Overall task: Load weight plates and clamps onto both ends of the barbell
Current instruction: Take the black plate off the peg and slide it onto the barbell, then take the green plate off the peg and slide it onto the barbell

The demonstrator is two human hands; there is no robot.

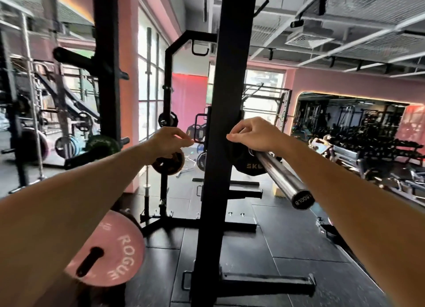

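The head view looks along two bare forearms stretched forward toward a black rack upright point(226, 113) that rises through the middle of the picture. The right hand point(255, 134) rests on top of the chrome barbell sleeve point(279, 174), fingers curled over the metal in a loose grip rather than a tight clamp, with the thumb and forefinger pinched together toward the upright. The sleeve runs from under that hand down and to the right, ending in a black end cap point(303, 199) with white lettering, which hangs free above the floor. Just behind the hand, a black weight plate point(248, 165) marked with gold lettering sits on the sleeve, close against the upright; part of it is hidden by the post and the hand. No clamp can be made out on the sleeve.

The left hand point(169, 140) hovers to the left of the upright, well apart from the barbell, with its fingertips drawn together; whether it holds anything small I cannot tell. Directly below it a small dark plate point(169, 161) hangs on a storage peg of a plate tree point(163, 191) standing on the black rubber floor point(287, 237). At the lower left a pink plate point(108, 249) with white lettering sits on a peg, partly covered by the left forearm. A green plate point(102, 144) hangs on another rack farther left.
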